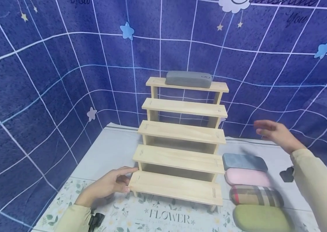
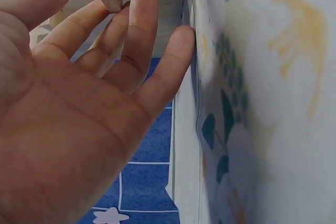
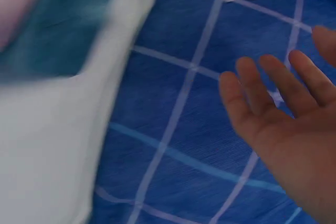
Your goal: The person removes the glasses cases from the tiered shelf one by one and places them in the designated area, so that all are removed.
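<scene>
Fingers of the left hand (image 1: 109, 184) lie straight and relaxed against the left end of the wooden stepped rack (image 1: 181, 138), touching its bottom two steps where they meet the side post; the left wrist view shows the same fingertips (image 2: 144, 3) spread and resting on pale wood, holding nothing. The rack stands upright on a floral tablecloth (image 1: 163, 217) printed with the word FLOWER, five steps climbing toward a blue checked backdrop (image 1: 35, 80). A grey glasses case (image 1: 188, 79) lies lengthways on the top step; the four steps below it carry nothing. The right hand (image 1: 273, 132) hangs in the air to the right of the rack, level with the middle step, palm open and fingers spread, touching nothing; it is blurred in the head view, so the exact set of its fingers is hard to read, though the right wrist view shows them loosely extended over the backdrop. Below that hand, just beside the rack's right end, four more cases lie in a row on the cloth, each next to the following one: a blue case (image 1: 244, 162) farthest back, then a pink case (image 1: 247, 177), a plaid case (image 1: 255, 196) and a green case (image 1: 261, 218) nearest the camera.
</scene>
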`<control>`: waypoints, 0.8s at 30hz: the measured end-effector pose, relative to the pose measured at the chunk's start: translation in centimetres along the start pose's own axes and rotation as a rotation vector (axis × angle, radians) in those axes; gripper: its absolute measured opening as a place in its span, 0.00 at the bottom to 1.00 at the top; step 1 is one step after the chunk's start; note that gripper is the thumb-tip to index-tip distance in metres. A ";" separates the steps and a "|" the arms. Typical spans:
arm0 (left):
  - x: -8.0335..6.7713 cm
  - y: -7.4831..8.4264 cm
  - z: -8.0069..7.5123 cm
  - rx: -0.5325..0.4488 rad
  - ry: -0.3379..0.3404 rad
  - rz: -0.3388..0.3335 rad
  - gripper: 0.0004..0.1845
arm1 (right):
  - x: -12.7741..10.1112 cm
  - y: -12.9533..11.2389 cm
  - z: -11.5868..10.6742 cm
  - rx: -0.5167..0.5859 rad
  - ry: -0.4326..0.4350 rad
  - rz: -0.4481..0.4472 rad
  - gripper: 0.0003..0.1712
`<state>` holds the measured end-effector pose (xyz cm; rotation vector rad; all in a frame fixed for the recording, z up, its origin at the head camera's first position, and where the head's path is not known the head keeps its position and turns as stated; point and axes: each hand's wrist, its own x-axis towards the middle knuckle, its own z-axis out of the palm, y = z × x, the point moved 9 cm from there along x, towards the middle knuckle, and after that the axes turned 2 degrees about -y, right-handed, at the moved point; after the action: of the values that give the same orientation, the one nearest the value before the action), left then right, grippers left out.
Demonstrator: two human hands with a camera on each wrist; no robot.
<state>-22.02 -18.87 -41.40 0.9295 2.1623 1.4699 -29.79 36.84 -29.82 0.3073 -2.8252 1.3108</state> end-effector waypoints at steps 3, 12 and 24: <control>0.0 0.1 0.0 0.018 0.000 0.012 0.37 | 1.0 -3.0 -1.1 0.065 0.083 -0.059 0.28; -0.2 0.2 0.1 -0.004 -0.002 0.004 0.37 | 4.2 -10.5 -2.1 0.152 0.166 -0.136 0.22; -0.3 0.2 0.1 -0.009 -0.018 0.012 0.36 | 7.8 -17.3 -1.8 0.129 0.208 -0.151 0.25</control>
<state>-21.67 -18.91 -41.24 0.9511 2.1392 1.4695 -34.37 25.93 -14.89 0.3551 -2.5018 1.4058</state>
